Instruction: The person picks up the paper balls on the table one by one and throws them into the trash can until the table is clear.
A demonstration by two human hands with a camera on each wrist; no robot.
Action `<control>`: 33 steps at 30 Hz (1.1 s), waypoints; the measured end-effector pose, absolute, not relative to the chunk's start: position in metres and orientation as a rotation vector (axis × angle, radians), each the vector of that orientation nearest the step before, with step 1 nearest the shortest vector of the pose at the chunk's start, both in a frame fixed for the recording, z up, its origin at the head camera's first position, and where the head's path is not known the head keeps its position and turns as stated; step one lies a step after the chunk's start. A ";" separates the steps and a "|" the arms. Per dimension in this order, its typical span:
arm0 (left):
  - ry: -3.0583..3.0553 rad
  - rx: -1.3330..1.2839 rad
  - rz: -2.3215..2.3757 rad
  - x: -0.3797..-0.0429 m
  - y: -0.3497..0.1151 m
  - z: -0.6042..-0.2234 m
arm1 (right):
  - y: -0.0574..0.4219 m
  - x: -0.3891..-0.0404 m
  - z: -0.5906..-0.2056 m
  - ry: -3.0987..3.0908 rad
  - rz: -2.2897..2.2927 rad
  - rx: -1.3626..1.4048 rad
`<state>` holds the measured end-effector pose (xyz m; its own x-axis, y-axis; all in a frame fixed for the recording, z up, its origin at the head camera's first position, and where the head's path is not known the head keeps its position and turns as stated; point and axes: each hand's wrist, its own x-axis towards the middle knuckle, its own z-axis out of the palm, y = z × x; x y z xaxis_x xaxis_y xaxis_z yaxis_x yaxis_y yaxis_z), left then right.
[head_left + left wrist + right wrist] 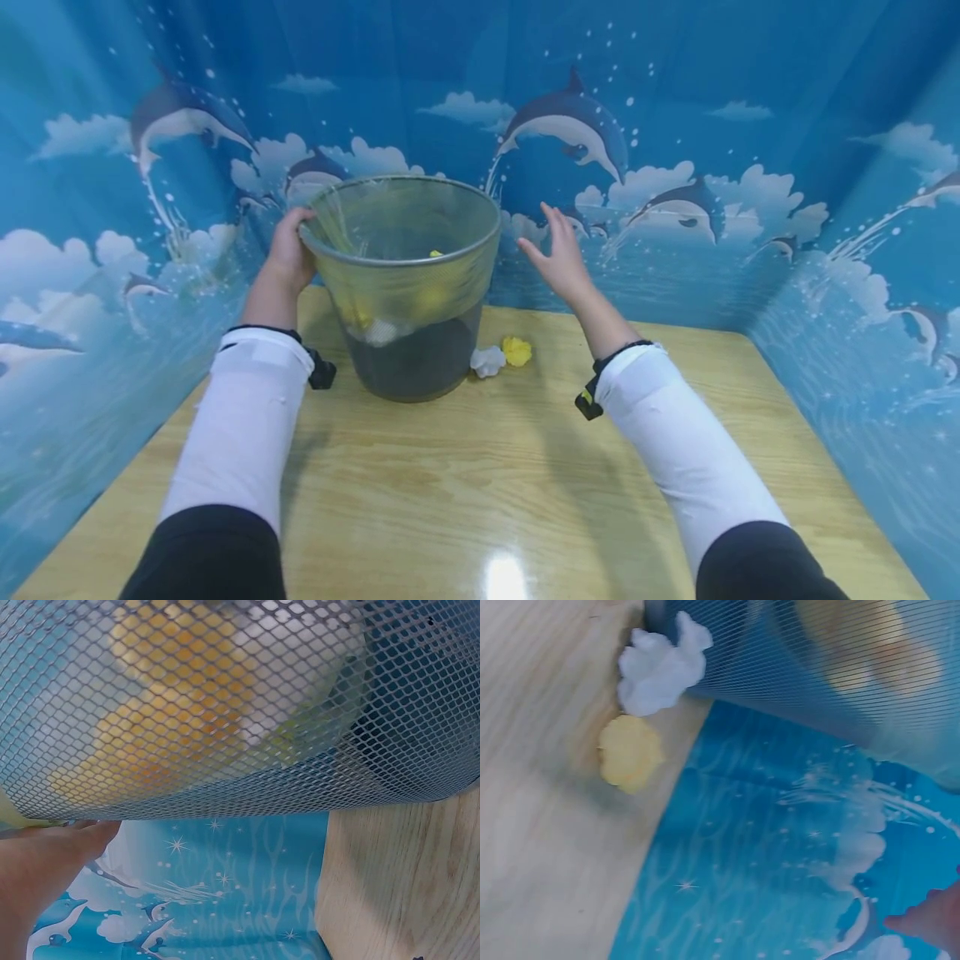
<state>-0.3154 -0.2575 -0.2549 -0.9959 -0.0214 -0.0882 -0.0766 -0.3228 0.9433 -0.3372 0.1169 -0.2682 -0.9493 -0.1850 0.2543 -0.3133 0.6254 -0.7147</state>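
A dark wire-mesh wastebasket (420, 362) stands on the table, lined with a thin see-through bag (450, 287) folded over its rim. My left hand (291, 254) grips the rim at the basket's left side. Through the mesh, yellow crumpled balls (176, 712) and a white crumpled piece (292, 660) show inside the liner. My right hand (561, 258) is raised to the right of the basket, fingers spread, holding nothing. A white crumpled paper (487, 361) lies against the basket's lower right side, and a yellow crumpled ball (517, 351) sits just right of it.
Light wood-grain table (465, 467) lies under everything. Blue dolphin-print curtains (675, 125) enclose it at the back, left and right, close behind the basket. A dark wrist camera (321, 371) is strapped at the left wrist, another (588, 402) at the right.
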 end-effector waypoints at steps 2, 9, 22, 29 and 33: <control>1.809 -0.129 2.518 -0.316 -0.257 -0.255 | 0.120 -0.340 -0.276 -2.709 1.221 0.400; 1.801 -0.109 2.520 -0.315 -0.256 -0.253 | 0.125 -0.345 -0.303 -2.822 1.091 0.393; 1.824 -0.132 2.491 -0.315 -0.258 -0.256 | 0.122 -0.350 -0.361 -2.987 1.032 0.426; 1.825 -0.146 2.491 -0.315 -0.259 -0.255 | 0.120 -0.348 -0.381 -3.078 0.889 0.552; 1.822 -0.126 2.495 -0.316 -0.259 -0.254 | 0.123 -0.345 -0.391 -3.122 0.834 0.626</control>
